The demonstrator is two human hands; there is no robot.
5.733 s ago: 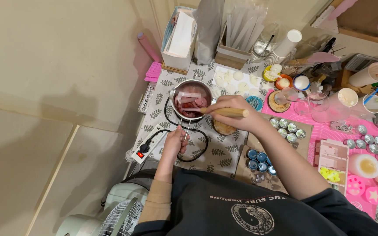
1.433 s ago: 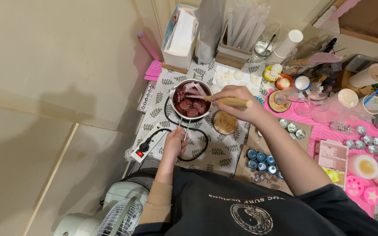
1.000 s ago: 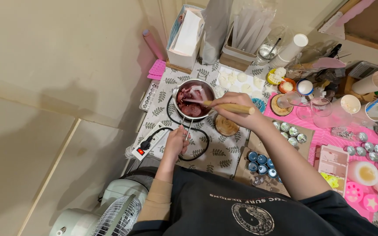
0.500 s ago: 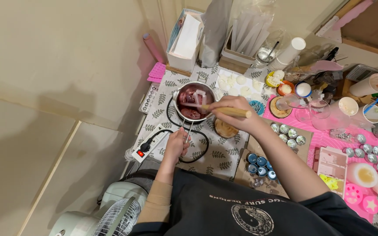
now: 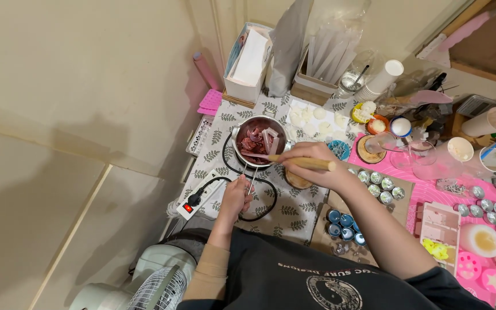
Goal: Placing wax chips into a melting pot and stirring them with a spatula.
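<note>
Crowded with tins and moulds, a leaf-print tablecloth (image 5: 294, 209) bears a small pot (image 5: 258, 140) of reddish chunks, its handle steadied by the clenched left hand (image 5: 236, 197) as the right hand (image 5: 310, 166) grips a wooden stirrer (image 5: 302, 163).

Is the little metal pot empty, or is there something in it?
Not empty. The metal pot holds dark red and pale chunks, and the right hand has a wooden stick reaching into them.
</note>
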